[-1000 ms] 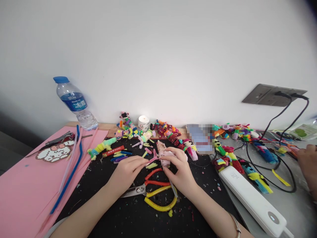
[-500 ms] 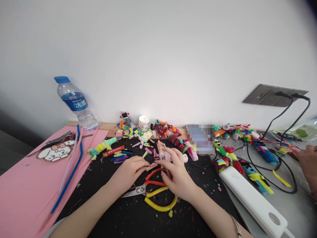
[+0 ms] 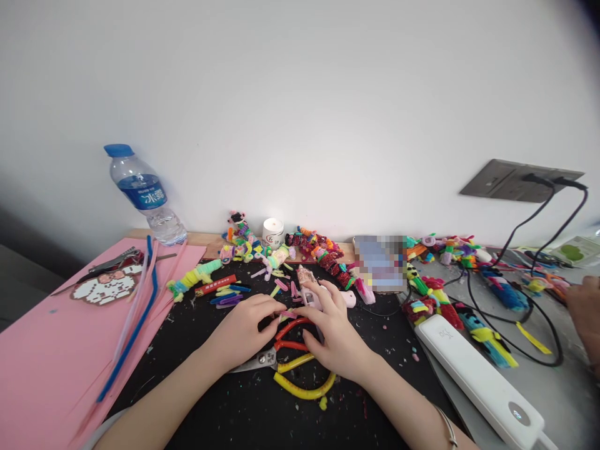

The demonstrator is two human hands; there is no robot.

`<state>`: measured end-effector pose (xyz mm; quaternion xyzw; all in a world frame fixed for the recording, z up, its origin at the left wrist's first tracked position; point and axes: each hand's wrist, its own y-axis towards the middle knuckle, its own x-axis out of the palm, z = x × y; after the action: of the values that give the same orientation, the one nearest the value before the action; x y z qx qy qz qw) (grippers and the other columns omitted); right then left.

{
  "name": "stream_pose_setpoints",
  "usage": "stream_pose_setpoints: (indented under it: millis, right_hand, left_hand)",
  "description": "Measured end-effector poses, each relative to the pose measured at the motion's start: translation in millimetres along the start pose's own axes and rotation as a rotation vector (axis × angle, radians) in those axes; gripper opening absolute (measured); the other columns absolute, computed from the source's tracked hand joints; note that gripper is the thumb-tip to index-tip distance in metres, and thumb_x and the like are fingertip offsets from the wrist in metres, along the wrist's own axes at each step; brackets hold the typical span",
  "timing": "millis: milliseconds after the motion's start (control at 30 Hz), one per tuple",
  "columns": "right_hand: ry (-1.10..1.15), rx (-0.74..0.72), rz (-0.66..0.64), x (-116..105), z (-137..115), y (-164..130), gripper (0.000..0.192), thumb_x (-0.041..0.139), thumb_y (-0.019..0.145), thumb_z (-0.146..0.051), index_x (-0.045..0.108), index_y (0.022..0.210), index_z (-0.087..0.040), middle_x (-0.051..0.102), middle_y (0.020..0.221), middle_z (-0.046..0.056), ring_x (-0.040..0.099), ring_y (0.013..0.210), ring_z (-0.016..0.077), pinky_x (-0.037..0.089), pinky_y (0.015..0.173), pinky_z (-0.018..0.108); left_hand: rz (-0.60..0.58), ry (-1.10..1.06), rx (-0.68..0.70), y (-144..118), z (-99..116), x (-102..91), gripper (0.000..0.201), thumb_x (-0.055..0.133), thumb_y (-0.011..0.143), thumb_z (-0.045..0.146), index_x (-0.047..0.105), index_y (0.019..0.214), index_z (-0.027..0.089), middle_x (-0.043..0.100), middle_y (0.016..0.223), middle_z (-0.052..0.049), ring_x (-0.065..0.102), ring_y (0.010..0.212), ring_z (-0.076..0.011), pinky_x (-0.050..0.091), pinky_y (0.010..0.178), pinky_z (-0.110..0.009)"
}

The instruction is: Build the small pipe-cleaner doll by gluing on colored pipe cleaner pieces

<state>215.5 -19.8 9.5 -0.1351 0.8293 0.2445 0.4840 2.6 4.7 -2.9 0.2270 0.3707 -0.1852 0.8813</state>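
Observation:
My left hand (image 3: 248,325) pinches a short pink and yellow-green piece of pipe cleaner (image 3: 287,314) between thumb and fingers. The index fingertip of my right hand (image 3: 330,325) meets the far end of this piece, its thumb held apart below. Under my hands lie scissors with red and yellow handles (image 3: 304,389), their blades pointing left. A pink glue gun (image 3: 309,284) rests just behind my right hand, partly covered by it. Loose pink pipe cleaner bits (image 3: 281,285) and a bundle of blue, purple and yellow pieces (image 3: 229,295) lie beyond my left hand.
A water bottle (image 3: 143,194) stands at the back left by pink sheets (image 3: 51,362) with long pipe cleaners (image 3: 129,340). Several fuzzy figures and a white cup (image 3: 273,234) line the wall. A white power strip (image 3: 478,375), cables and another person's hand (image 3: 584,312) are right.
The right index finger has shifted slightly onto the end of the pipe cleaner piece, and the right thumb has moved a little left. The left hand has barely moved.

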Motion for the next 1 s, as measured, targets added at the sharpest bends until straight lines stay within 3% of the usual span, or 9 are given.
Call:
stream_pose_setpoints:
  millis: [400,700,867,1000]
  right_hand:
    - [0.017,-0.025,-0.005,-2,-2,0,0.044,0.056,0.073,-0.01,0.063,0.113,-0.026,0.036,0.143,0.007,0.023,0.133,0.0339,0.024,0.108,0.06]
    - [0.045,-0.022,0.026,-1,1,-1,0.04,0.056,0.073,-0.011,0.064,0.109,-0.026,0.039,0.141,0.005,0.023,0.133,0.0316,0.026,0.108,0.056]
    - [0.081,-0.013,0.111,1,4,-1,0.035,0.054,0.076,-0.011,0.064,0.107,-0.024,0.042,0.139,0.007,0.028,0.131,0.0303,0.03,0.107,0.054]
    - [0.097,-0.015,0.161,1,6,0,0.031,0.054,0.077,-0.01,0.065,0.104,-0.023,0.046,0.135,0.008,0.032,0.129,0.0299,0.031,0.106,0.054]
  left_hand:
    - [0.004,0.03,0.022,-2,3,-2.0,0.029,0.044,0.084,0.009,0.066,0.101,0.016,0.068,0.097,-0.006,0.062,0.092,-0.019,0.05,0.084,-0.031]
    - [0.247,0.096,-0.058,2,-8,-0.9,0.029,0.042,0.091,0.02,0.063,0.109,0.015,0.067,0.101,-0.01,0.062,0.097,-0.0222,0.05,0.086,-0.035]
    - [0.288,0.117,-0.048,2,-13,1.2,0.029,0.041,0.091,0.018,0.062,0.112,0.016,0.065,0.113,-0.01,0.061,0.105,-0.0222,0.049,0.093,-0.036]
    - [0.286,0.163,-0.008,5,-17,2.1,0.026,0.046,0.09,0.018,0.063,0.109,0.017,0.067,0.104,-0.009,0.058,0.103,-0.0242,0.049,0.092,-0.042]
